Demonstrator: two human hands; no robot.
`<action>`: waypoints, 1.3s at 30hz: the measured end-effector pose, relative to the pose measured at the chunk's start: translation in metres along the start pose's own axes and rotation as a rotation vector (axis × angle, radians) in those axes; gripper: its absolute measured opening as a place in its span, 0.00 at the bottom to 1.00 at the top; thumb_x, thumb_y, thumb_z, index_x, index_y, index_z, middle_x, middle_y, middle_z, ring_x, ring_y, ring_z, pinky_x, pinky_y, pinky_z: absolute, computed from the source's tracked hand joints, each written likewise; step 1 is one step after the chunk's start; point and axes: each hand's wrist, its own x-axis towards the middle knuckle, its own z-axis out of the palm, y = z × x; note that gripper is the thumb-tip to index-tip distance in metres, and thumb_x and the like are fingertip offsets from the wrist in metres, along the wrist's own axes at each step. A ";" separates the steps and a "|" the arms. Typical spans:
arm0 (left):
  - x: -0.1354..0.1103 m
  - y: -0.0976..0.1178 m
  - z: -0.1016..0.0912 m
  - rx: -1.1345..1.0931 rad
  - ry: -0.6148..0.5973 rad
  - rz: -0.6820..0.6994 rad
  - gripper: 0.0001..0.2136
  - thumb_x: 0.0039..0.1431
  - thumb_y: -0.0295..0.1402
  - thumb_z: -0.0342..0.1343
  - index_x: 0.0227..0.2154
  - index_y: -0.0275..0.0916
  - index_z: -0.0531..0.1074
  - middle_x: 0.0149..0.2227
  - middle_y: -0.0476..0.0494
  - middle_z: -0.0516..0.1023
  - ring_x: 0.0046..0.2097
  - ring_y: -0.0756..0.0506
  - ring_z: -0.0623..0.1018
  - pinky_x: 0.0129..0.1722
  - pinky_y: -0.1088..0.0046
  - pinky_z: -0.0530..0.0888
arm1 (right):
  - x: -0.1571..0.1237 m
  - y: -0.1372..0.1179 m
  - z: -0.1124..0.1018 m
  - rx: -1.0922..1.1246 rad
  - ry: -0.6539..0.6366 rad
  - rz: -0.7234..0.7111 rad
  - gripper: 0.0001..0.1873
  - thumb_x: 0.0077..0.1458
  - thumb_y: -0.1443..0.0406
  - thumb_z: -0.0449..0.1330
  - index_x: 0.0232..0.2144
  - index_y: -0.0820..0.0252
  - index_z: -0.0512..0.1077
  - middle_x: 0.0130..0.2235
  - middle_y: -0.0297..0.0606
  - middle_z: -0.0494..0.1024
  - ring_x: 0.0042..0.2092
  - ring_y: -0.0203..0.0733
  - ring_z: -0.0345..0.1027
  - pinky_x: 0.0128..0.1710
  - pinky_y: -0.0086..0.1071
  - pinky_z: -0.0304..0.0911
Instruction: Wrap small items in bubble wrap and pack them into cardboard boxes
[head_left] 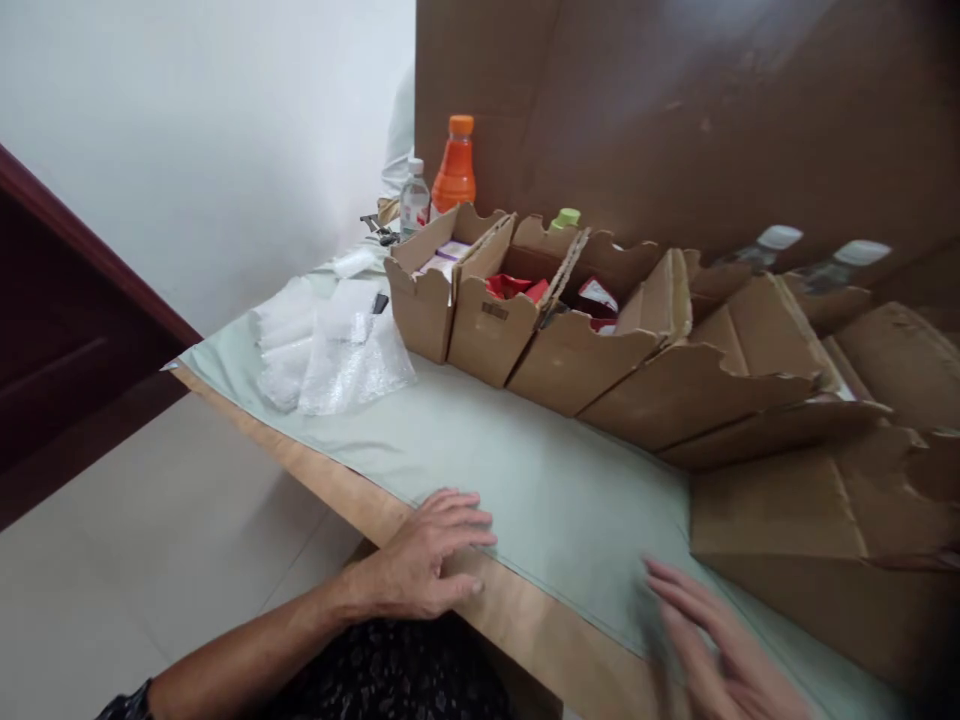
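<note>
My left hand (pixel 431 555) lies flat on the near edge of the table (pixel 525 620), fingers stretched out over the pale green cover (pixel 487 440), holding nothing. My right hand (pixel 709 640) hovers over the cover at the lower right, fingers spread and blurred by motion, with nothing visible in it. It is close to the nearest cardboard box (pixel 810 530). A row of open cardboard boxes (pixel 570 350) runs along the back of the table, some holding red and white packets (pixel 517 288).
Sheets of bubble wrap (pixel 337 350) lie at the far left of the table. An orange bottle (pixel 454 165) and a small clear bottle (pixel 413 198) stand behind the boxes. A tall cardboard sheet (pixel 675 120) rises at the back. A dark wooden rail (pixel 67 300) stands left.
</note>
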 end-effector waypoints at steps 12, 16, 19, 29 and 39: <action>0.003 -0.009 0.020 0.166 0.226 0.265 0.10 0.60 0.29 0.55 0.43 0.37 0.77 0.41 0.38 0.85 0.49 0.40 0.82 0.59 0.56 0.73 | 0.231 -0.195 0.251 0.381 -0.545 0.021 0.16 0.48 0.58 0.64 0.38 0.57 0.84 0.49 0.46 0.83 0.55 0.55 0.74 0.53 0.45 0.69; 0.003 -0.012 0.021 0.186 0.211 0.290 0.10 0.59 0.29 0.56 0.43 0.37 0.77 0.40 0.39 0.84 0.44 0.41 0.82 0.54 0.58 0.75 | 0.221 -0.207 0.263 0.415 -0.546 0.062 0.19 0.51 0.55 0.61 0.38 0.61 0.83 0.37 0.42 0.84 0.40 0.49 0.77 0.45 0.43 0.71; 0.003 -0.014 0.020 0.174 0.181 0.281 0.09 0.59 0.30 0.57 0.41 0.38 0.77 0.40 0.40 0.84 0.43 0.41 0.82 0.55 0.57 0.75 | 0.187 -0.191 0.221 0.421 -0.524 0.063 0.20 0.53 0.53 0.62 0.40 0.60 0.83 0.41 0.42 0.85 0.44 0.49 0.77 0.48 0.42 0.71; -0.032 0.008 0.011 -0.036 0.224 0.401 0.07 0.61 0.30 0.56 0.39 0.39 0.78 0.37 0.40 0.87 0.41 0.44 0.85 0.43 0.65 0.82 | 0.081 -0.071 0.054 0.200 -0.380 0.343 0.25 0.50 0.42 0.69 0.40 0.52 0.86 0.45 0.43 0.87 0.48 0.55 0.82 0.42 0.36 0.79; -0.036 -0.017 -0.114 0.416 0.850 -0.236 0.13 0.64 0.32 0.57 0.50 0.41 0.78 0.53 0.37 0.82 0.56 0.38 0.80 0.53 0.55 0.82 | 0.070 -0.047 0.061 0.163 -0.316 0.119 0.23 0.57 0.44 0.64 0.44 0.50 0.85 0.53 0.43 0.84 0.57 0.58 0.78 0.53 0.46 0.78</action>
